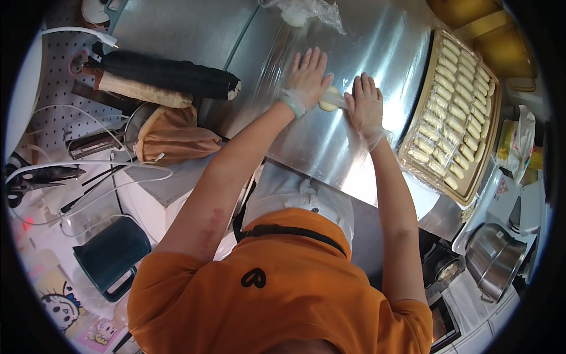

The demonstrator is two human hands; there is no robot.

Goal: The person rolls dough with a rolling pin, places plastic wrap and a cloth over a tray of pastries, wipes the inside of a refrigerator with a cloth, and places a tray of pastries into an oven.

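Between my hands, a small flattened piece of pale dough (330,94) lies on the shiny metal worktop (306,141). A pale, narrow rolling pin (335,100) crosses over the dough, its ends running under my palms. My left hand (306,74) lies flat at its left end, fingers stretched forward, with clear plastic around the wrist. At the other end my right hand (367,106) is also flat with fingers extended, clear film loose at its wrist. To the right, a tan tray (407,152) carries rows of pale dough rolls (451,109) under clear wrap.
Crumpled clear plastic (306,13) lies at the worktop's far edge. On the left are a long black roll (171,74), a brown cloth (171,134), a dark teal pitcher (112,256) and black scissors (41,177). Steel bowls (494,259) stand at lower right.
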